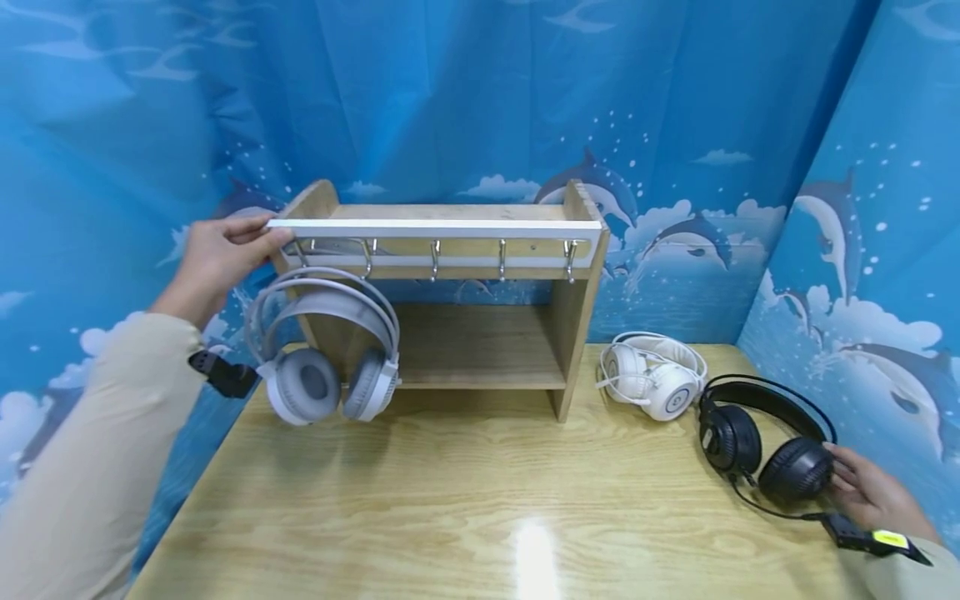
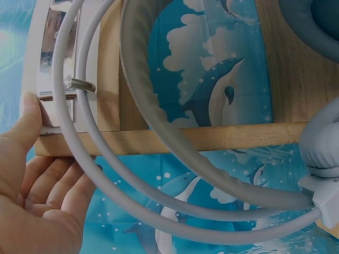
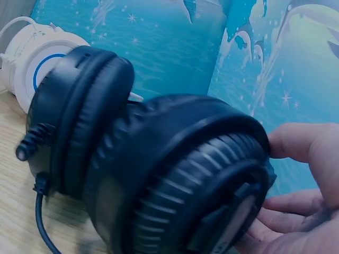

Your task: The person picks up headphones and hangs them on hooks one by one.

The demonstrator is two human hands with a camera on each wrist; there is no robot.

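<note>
My left hand grips the left upper end of a wooden shelf rack. In the left wrist view its thumb lies on the white front board and the fingers go behind the wooden side panel. White headphones with grey ear pads hang by the headband from hooks at that end, just below the hand. At the far right, my right hand holds one ear cup of black headphones, thumb and fingers on its outer edge. Part of those fingers is hidden behind the cup in the right wrist view.
A second pair of white headphones lies on the wooden table, between the rack and the black pair. Several metal hooks line the white board. A black cable hangs from the black headphones. Blue dolphin-print curtains enclose the table.
</note>
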